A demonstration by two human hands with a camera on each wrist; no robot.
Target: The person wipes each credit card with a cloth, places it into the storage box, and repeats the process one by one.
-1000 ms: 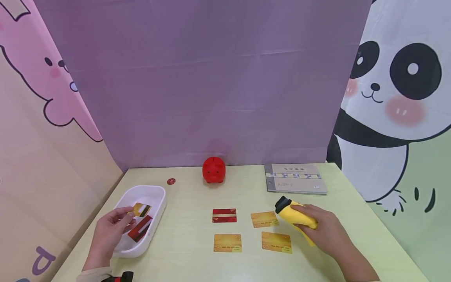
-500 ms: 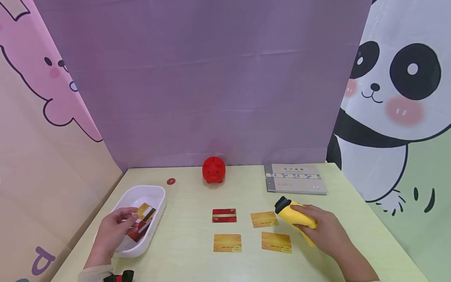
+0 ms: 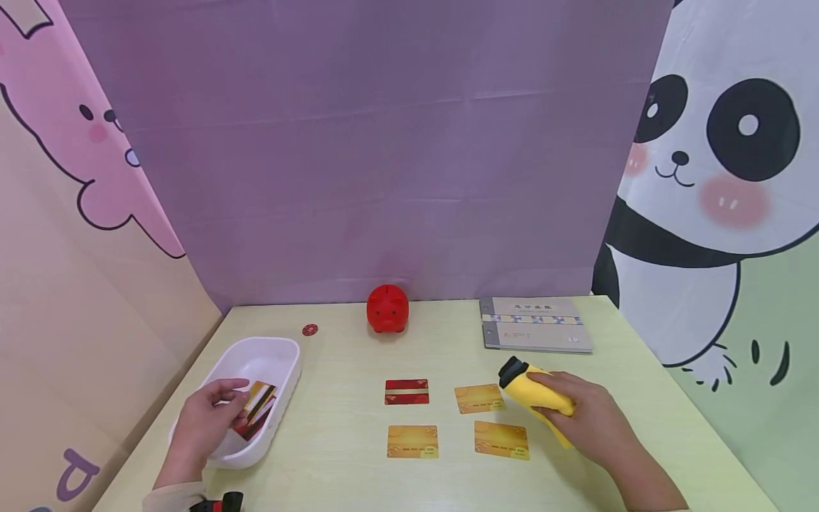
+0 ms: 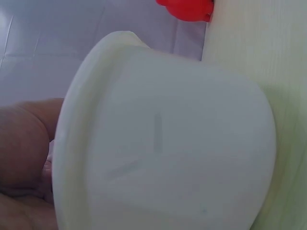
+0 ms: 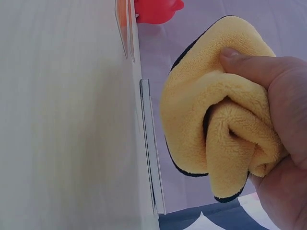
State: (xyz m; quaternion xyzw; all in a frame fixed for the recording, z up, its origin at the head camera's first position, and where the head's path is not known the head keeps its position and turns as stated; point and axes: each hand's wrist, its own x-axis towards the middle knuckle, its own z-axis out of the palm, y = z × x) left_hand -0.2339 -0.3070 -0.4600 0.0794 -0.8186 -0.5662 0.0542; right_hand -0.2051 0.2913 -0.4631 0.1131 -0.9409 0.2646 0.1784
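Note:
Over the near left part of a white plastic bin (image 3: 286, 398) is my left hand (image 3: 207, 419), thumb and index finger parted. A gold bank card (image 3: 261, 400) with a dark stripe lies in the bin just beyond its fingertips, overlapping a red bank card (image 3: 259, 421). The bin's outer wall (image 4: 177, 134) hides most of the left hand in the left wrist view. On the other side, my right hand (image 3: 589, 416) grips a folded yellow cloth (image 5: 216, 110) with dark edging, held above the table, thumb on top of the fold.
Three gold cards (image 3: 412, 442) and one red card (image 3: 407, 392) lie flat mid-table. Towards the back are a red piggy bank (image 3: 387, 308), a small red round chip (image 3: 310, 330) and a grey binder-like book (image 3: 536, 326). A purple cloth (image 3: 371, 156) hangs behind the table.
The gold card left my left hand's fingers and settled onto the red card in the bin. The left hand moved slightly right and its fingers parted. The right hand stayed still.

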